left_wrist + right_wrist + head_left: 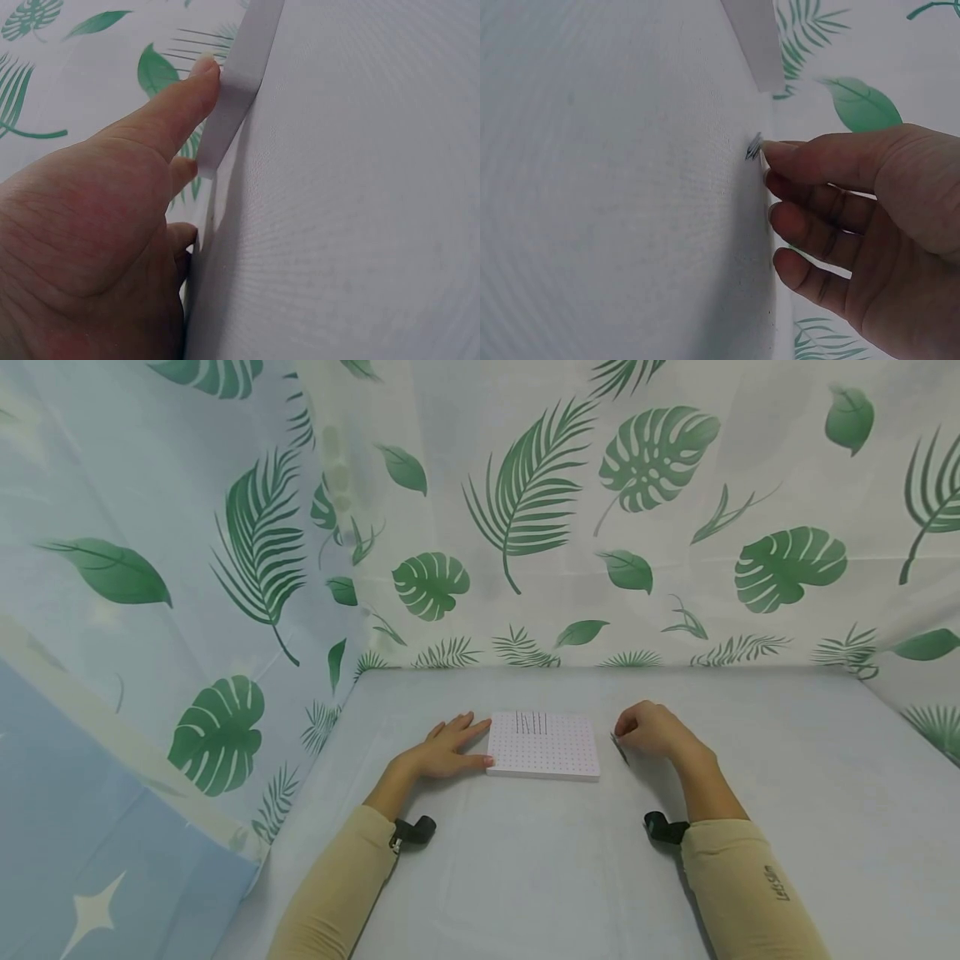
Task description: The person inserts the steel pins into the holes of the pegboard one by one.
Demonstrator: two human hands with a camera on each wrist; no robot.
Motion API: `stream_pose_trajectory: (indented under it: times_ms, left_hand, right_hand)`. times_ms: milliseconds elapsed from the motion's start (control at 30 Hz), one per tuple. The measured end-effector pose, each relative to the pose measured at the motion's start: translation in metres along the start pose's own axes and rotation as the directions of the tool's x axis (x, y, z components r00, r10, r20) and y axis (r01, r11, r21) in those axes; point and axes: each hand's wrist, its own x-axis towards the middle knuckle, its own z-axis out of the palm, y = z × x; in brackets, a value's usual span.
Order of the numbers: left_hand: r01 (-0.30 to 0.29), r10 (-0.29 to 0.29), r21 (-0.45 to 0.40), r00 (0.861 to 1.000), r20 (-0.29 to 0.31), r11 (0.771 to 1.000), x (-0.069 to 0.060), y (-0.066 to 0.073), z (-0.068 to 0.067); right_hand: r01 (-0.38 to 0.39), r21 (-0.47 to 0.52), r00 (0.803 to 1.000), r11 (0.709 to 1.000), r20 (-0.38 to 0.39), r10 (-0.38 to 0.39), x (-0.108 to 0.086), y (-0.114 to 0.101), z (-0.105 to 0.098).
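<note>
A white board point(543, 756) with a grid of small holes lies flat on the table. Several thin dark sticks point(532, 723) stand in its back rows, left of the middle. My left hand point(444, 752) is spread at the board's left side, with thumb and a fingertip touching that edge. To the right of the board, my right hand point(654, 731) reaches down with bent fingers to a small bunch of loose dark sticks point(754, 146) on the table. The thumb and forefinger tips are right at these sticks; whether they pinch one is unclear.
A pale cloth covers the table point(525, 877). Behind it and to the left hang curtains point(555, 527) with green leaf prints. A black wrist camera point(416, 832) sticks out from the left sleeve, and another black camera point(663, 828) from the right sleeve.
</note>
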Motion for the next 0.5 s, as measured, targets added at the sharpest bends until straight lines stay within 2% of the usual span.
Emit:
stream_pose_trajectory:
  times_ms: [500]
  left_hand:
    - [-0.001, 0.001, 0.007, 1.0, 0.004, 1.0, 0.0005, -0.0009, 0.0]
  right_hand:
    - [-0.026, -0.013, 1.0, 1.0, -0.007, 0.026, -0.0006, -0.0007, 0.0007]
